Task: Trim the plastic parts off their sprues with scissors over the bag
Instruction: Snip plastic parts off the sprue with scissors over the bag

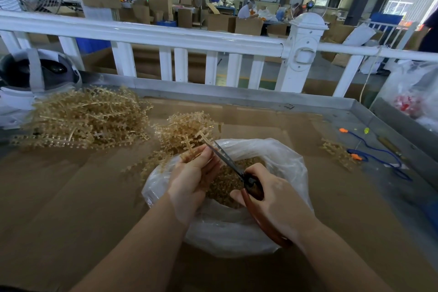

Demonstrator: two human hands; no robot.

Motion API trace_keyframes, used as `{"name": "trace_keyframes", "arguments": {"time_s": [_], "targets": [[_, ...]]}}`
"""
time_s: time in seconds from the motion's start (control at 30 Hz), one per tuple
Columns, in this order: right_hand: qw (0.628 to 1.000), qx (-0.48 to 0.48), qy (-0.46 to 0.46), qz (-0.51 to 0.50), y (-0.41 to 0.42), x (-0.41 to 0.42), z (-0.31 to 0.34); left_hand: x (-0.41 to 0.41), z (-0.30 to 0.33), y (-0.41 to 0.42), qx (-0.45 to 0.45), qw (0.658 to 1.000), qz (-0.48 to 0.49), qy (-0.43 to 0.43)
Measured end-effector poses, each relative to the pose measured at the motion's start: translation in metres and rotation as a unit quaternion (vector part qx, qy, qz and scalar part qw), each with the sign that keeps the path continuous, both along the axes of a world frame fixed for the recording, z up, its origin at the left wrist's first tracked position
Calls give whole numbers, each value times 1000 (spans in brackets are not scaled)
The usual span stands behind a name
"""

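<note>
My left hand [193, 181] grips a tan plastic sprue [192, 143] above the mouth of a clear plastic bag [291, 161]. My right hand [277, 199] holds scissors [231, 160] with red-brown handles, its fingers through the loops. The dark blades point up and left and meet the sprue just past my left fingertips. Inside the bag lies a heap of small tan cut parts [227, 180]. A large pile of tan sprues [83, 118] lies at the left of the table, and a smaller pile [187, 125] sits just behind the bag.
The table is covered with brown cardboard [71, 197] and has a raised grey metal rim [237, 96]. A few sprues [339, 153], a blue cord [379, 156] with orange pieces, and another plastic bag [412, 92] lie at the right. A white railing [166, 38] stands behind; a helmet [35, 71] sits far left.
</note>
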State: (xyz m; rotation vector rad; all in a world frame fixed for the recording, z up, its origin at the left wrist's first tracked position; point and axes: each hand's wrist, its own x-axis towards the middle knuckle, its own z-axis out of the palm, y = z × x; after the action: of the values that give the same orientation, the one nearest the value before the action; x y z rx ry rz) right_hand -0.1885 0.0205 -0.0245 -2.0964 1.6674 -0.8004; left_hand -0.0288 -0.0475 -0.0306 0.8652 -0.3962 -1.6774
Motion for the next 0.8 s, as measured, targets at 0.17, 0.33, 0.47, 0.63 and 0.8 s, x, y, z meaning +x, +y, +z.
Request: {"name": "trace_keyframes", "arguments": {"time_s": [0.17, 0.33, 0.47, 0.63, 0.8], "targets": [[1000, -20, 14, 2, 1, 1, 0, 0, 1, 1, -5, 1000, -9, 6], [999, -23, 36, -4, 0, 0, -1, -1, 0, 0, -8, 1000, -16, 10], [997, -20, 74, -6, 0, -1, -3, 0, -3, 0, -1, 1000, -14, 2], [995, -27, 93, -11, 0, -2, -6, -1, -6, -1, 0, 1000, -14, -1], [993, -45, 106, -15, 1, -2, -9, -1, -8, -3, -1, 1000, -13, -4]]}}
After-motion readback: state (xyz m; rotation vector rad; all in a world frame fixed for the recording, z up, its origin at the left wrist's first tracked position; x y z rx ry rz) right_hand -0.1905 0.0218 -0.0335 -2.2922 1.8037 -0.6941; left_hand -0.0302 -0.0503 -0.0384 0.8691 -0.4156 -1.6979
